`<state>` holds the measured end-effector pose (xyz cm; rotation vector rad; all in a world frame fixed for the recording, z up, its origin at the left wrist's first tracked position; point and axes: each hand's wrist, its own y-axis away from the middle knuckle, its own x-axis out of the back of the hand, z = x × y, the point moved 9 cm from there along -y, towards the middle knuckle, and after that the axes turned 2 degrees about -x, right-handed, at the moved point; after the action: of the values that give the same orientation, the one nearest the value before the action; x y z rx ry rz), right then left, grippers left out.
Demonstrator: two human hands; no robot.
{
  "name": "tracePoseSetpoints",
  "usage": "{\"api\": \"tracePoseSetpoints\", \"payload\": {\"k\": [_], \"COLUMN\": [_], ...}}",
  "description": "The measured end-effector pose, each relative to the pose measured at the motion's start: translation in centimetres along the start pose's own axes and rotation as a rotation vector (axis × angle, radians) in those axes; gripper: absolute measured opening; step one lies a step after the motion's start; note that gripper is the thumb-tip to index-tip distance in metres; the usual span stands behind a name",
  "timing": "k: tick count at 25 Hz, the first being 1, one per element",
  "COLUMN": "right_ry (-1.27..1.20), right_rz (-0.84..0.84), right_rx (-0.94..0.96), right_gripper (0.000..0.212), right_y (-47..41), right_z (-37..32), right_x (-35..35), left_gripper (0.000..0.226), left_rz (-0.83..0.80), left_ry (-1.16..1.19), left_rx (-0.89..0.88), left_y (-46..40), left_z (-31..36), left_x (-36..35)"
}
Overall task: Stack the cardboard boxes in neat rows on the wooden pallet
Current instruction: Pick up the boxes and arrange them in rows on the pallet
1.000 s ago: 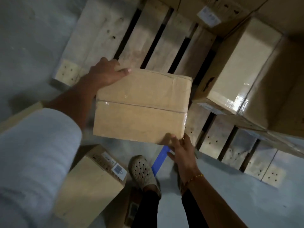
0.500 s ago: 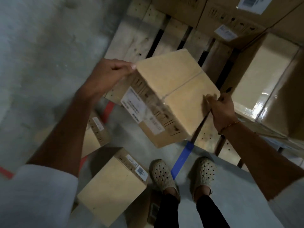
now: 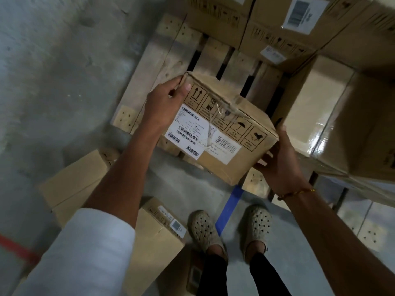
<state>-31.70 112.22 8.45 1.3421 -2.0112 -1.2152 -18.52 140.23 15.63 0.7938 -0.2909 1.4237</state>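
Now tipped label-side up, cardboard box (image 3: 220, 133) clamped between left hand (image 3: 164, 103) and right hand (image 3: 280, 163), hovering over wooden pallet (image 3: 162, 60)'s near-left corner; ready for lowering.

White rolled sleeve (image 3: 85, 248) on the left arm, gold bracelet (image 3: 297, 193) on the right wrist, black trousers (image 3: 215, 276), beige perforated clogs (image 3: 205, 230).

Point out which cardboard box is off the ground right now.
The labelled box held between the left hand and right hand; the other boxes rest on the pallet or floor.
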Motion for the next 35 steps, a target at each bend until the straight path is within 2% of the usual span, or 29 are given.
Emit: {"api": "tracePoseSetpoints", "payload": {"k": [2, 4, 8, 10, 13, 15, 17, 20, 24, 28, 32, 35], "right_ry": [0.064, 0.145, 0.35, 0.406, 0.602, 0.734, 0.748, 0.716, 0.639, 0.575, 0.686, 0.891], "right_rz": [-0.058, -0.088, -0.019, -0.021, 0.006, 0.075, 0.096, 0.106, 0.037, 0.029, 0.04, 0.123], "right_rx": [0.004, 0.002, 0.063, 0.049, 0.048, 0.089, 0.103, 0.092, 0.155, 0.189, 0.331, 0.453], "right_gripper": [0.064, 0.065, 0.063, 0.063, 0.069, 0.078, 0.077, 0.064, 0.067, 0.065, 0.053, 0.052], "right_y": [0.9, 1.5, 1.3, 0.7, 0.2, -0.4, -1.4, -2.5, -4.2, -6.3, -8.6, -10.3], "right_z": [-0.8, -1.6, -3.8, -4.4, -6.0, -7.2, -7.9, -9.4, -11.0, -9.0, -7.0, -6.2], "right_x": [-1.0, -2.1, -3.0, -2.8, -2.0, -1.5, -1.1, -0.1, 1.5, 3.7, 5.0, 5.7], "left_gripper": [0.044, 0.044, 0.049, 0.065, 0.094, 0.089, 0.068, 0.05, 0.038, 0.02, 0.048, 0.057], "left_rz": [0.011, 0.006, -0.07, -0.137, -0.353, -0.427, -0.367, -0.277, -0.285, -0.368, -0.424, -0.43], "left_ry": [-0.017, -0.034, -0.027, -0.07, -0.018, 0.033, 0.079, 0.088, 0.196, 0.444, 0.61, 0.633], "left_rx": [0.019, 0.045, 0.129, 0.22, 0.441, 0.547, 0.596, 0.562, 0.521, 0.501, 0.479, 0.462], "left_y": [-0.2, -0.4, -0.7, -0.8, -0.1, -0.1, -1.0, -2.3, -4.7, -6.9, -7.7, -8.3], "left_z": [0.2, 0.1, 0.1, 0.3, 0.4, 0.6, 0.9, 1.8, 2.8, 0.8, -3.7, -5.7], "left_x": [0.2, 0.2, 0.0, 0.0, -1.0, -1.8, -2.2, -2.9, -5.3, -10.0, -14.2, -16.1]}}
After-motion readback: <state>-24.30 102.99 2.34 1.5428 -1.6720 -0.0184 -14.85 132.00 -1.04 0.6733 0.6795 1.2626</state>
